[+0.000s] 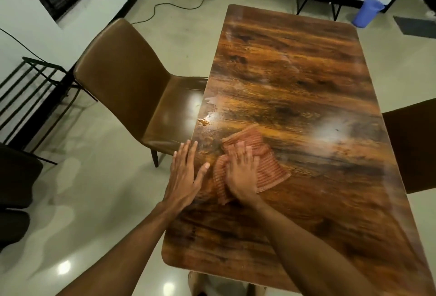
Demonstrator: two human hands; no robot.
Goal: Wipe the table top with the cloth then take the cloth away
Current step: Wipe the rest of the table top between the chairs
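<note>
The person stands at the near short end of a long, glossy wood-grain table [295,71], with both bare forearms reaching forward over it. The cloth [271,173], orange-red with fine pale stripes, lies rumpled and partly folded on the table top, in the near half and closer to the left edge than the right. The right hand [240,173] lies flat on the middle of the cloth, palm down, its fingers straight and close together, pressing the fabric onto the wood; cloth shows beyond the fingertips, to the right of the hand and under the wrist.

The left hand [186,173] lies just beside the cloth, at the table's left edge. Its palm is down, the four fingers are straight and held together pointing away from the person, and the thumb is spread out toward the cloth. It holds nothing.

Further along the left edge, beyond the left fingertips, sits a small clump of orange-brown crumbs [204,122], and a little past that a whitish wet smear [211,100].

A brown padded chair [132,78] stands at the left side, its seat partly under the table. The edge of another brown chair [410,149] shows on the right. A blue bucket [366,12] stands on the pale shiny floor [94,201] past the far right corner.
</note>
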